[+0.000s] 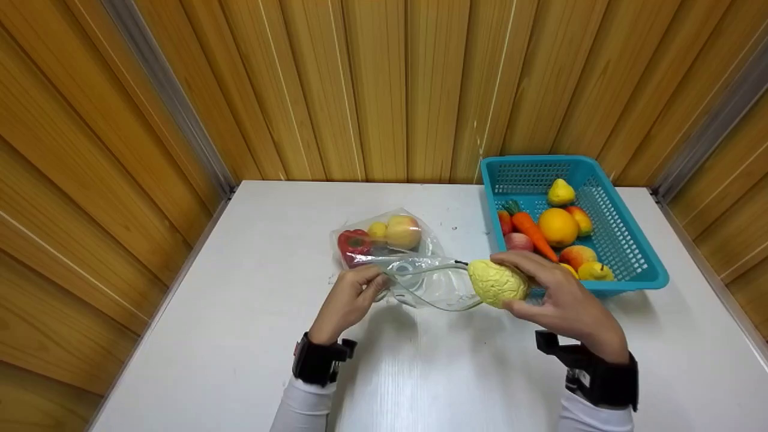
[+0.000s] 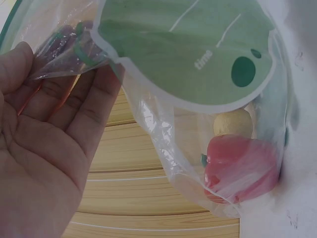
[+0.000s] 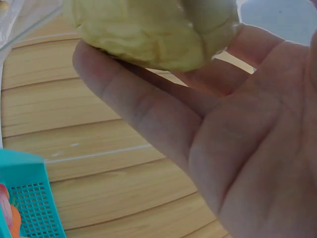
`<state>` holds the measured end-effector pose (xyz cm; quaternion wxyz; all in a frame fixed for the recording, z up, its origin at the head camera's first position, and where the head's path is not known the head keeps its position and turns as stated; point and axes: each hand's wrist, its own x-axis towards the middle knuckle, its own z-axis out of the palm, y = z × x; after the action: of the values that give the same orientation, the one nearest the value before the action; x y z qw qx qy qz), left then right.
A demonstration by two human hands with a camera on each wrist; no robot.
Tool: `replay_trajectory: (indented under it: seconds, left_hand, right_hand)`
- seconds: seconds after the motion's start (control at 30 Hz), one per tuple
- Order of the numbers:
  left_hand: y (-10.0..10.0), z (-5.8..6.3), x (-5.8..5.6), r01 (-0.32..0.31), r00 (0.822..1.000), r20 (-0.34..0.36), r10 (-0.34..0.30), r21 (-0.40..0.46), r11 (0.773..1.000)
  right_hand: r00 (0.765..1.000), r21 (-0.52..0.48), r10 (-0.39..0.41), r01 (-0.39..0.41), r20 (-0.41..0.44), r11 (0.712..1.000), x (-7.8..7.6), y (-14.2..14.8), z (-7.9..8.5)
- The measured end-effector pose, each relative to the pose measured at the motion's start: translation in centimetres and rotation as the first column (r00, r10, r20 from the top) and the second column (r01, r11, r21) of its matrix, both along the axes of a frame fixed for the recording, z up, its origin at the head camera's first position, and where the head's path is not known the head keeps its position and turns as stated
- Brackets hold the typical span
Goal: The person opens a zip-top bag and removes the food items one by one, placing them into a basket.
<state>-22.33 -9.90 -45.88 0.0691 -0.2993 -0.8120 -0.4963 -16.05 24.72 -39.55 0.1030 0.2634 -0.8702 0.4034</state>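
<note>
With your left hand (image 1: 348,300) you pinch the rim of the clear bag (image 1: 396,260), and its mouth stands apart. Your right hand (image 1: 567,300) grips a wrinkled yellow cabbage (image 1: 497,283), raised at this mouth; whether it touches the rim, I cannot tell. From the cabbage, the bag lies toward nine o'clock, with a red pepper (image 1: 354,243), a small yellow fruit (image 1: 377,231) and a peach (image 1: 403,232) inside. Toward one to two o'clock is the blue basket (image 1: 636,240), holding a carrot (image 1: 531,233) and an orange (image 1: 558,227).
</note>
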Motion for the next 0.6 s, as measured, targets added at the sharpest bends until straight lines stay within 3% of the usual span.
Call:
replay_trajectory:
  seconds: [0.27,0.43,0.6]
  left_hand:
    - [0.0,-0.1,-0.1,0.0,1.0,0.006,0.0,0.008,1.0]
    - [0.0,-0.1,0.0,-0.006,1.0,0.013,0.005,0.007,1.0]
    - [0.1,0.0,0.0,-0.011,1.0,-0.001,0.011,-0.003,1.0]
  right_hand:
    - [0.986,-0.016,-0.163,0.164,0.025,0.986,-0.3,2.1,-0.2]
    - [0.947,0.031,-0.316,0.315,0.066,0.949,-0.8,3.6,-0.5]
    - [0.9,0.04,-0.42,0.418,0.113,0.907,-1.4,5.0,-1.1]
